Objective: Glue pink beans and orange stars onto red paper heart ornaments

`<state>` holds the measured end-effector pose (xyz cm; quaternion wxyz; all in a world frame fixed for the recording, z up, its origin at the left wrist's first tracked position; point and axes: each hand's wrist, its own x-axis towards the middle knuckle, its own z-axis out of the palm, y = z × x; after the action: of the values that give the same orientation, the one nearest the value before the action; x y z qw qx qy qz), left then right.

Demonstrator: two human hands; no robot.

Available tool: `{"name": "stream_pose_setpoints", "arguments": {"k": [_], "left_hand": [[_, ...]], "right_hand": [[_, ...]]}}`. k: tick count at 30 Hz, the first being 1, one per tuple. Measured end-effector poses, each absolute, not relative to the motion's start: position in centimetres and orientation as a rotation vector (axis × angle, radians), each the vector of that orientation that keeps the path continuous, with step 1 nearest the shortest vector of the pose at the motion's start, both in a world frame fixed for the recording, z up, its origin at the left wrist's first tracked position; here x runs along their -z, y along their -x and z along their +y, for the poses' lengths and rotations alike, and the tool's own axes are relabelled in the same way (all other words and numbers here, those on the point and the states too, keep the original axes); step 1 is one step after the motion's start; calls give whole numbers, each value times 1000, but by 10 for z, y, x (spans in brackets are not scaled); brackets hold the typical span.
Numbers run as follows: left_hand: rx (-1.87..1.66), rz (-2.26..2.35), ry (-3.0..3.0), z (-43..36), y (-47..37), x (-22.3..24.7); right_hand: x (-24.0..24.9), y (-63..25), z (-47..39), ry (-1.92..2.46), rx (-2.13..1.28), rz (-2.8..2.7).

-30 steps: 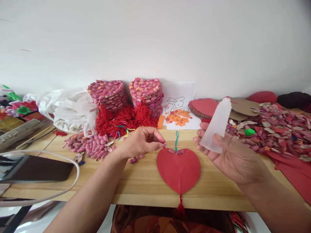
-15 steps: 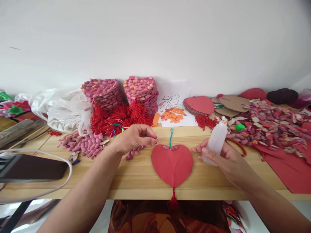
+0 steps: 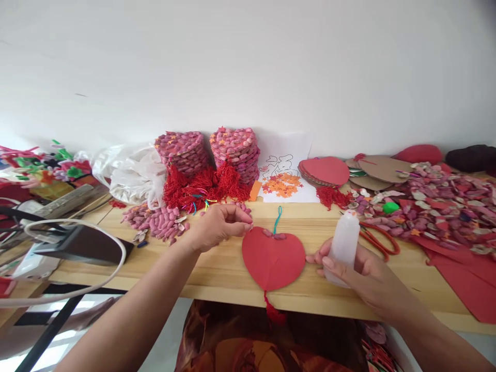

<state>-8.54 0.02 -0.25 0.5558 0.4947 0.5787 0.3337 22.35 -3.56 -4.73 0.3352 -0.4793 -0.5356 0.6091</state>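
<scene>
A red heart-shaped card lies on the wooden table, with a teal loop at its top, several pink shell pieces along its upper notch and a red tassel hanging over the table's edge. At the heart's upper left, my left hand is pinched, its fingertips by the rim; what they hold is too small to make out. My right hand is wrapped round a translucent white squeeze bottle, held nozzle up, with a fingertip close to the heart's right edge.
Behind stand two stacks of pink-covered pieces with red tassels. Orange stars lie on white paper. To the right are red hearts, red-handled scissors and a shell pile; leftward, a black box with a white cable.
The view has shifted to the left. My left hand has come closer to the heart's upper left rim. The heart has turned slightly, and the bottle is more upright.
</scene>
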Motion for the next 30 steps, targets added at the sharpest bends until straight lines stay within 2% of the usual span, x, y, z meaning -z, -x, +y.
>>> {"name": "stream_pose_setpoints", "arguments": {"k": [14,23,30], "left_hand": [[-865,1350,-1325,5,84,20],[-828,1336,-1380,11,81,27],[-799,1446,-1275,12,84,22]], "right_hand": [[43,-226,-39,1236,-1607,-1467],[43,-186,-39,1007,-1792,-1394],[41,-180,-34,1051,-1857,-1441]]}}
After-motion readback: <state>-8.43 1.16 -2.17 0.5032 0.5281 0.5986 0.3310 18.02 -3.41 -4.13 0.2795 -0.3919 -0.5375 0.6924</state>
